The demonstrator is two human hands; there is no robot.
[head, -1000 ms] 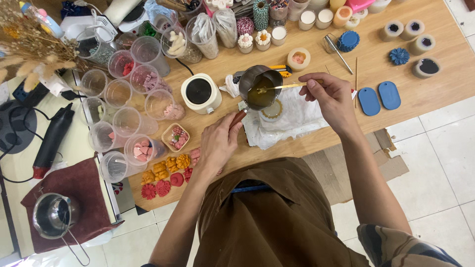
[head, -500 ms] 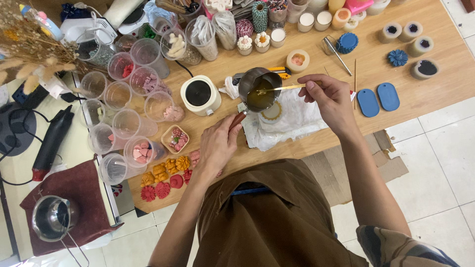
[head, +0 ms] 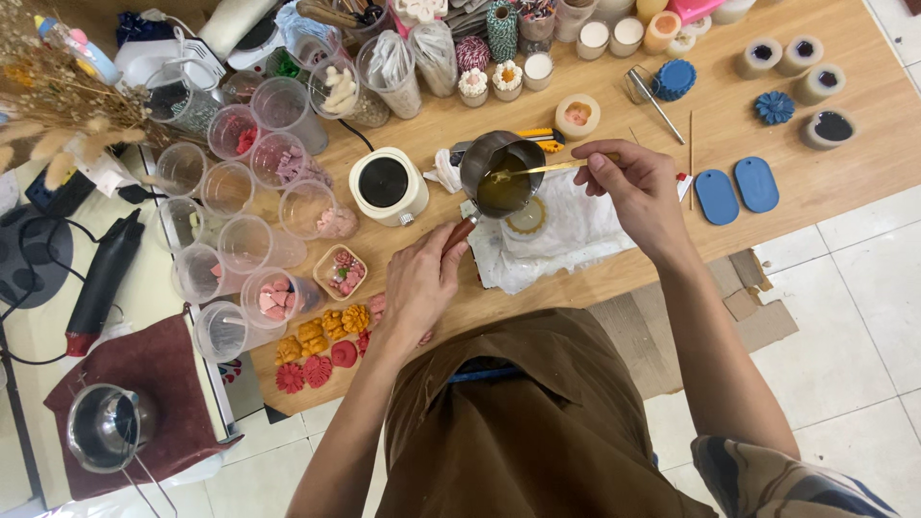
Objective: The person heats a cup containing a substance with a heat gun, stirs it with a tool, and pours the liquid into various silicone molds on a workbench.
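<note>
At the far left of a crowded wooden table (head: 614, 278), a second metal pot (head: 107, 428) sits on a dark red cloth (head: 163, 364) near a black heat gun (head: 101, 278). Clear plastic cups (head: 251, 240), some holding pink pieces, stand in a cluster, with red and orange flower-shaped wax pieces (head: 321, 345) laid out along the table's near edge. A small white round heater (head: 387, 184) with a black top stands just left of the work. The person's left hand (head: 417, 288) is curled tight around the reddish handle of a small metal pouring pot (head: 501, 175), which is held over a sheet of white paper (head: 561, 235) and is filled with a dark yellowish liquid. Just beside the pot, on the paper, lies a round mould (head: 527, 217). The right hand (head: 633, 192) pinches a thin stick (head: 542, 168) between thumb and fingers, the stick's far end dipped into the liquid. To the right lie two blue oval slabs (head: 737, 190), and farther back round candles (head: 796, 62) with dark centres and a blue flower shape (head: 773, 107).
</note>
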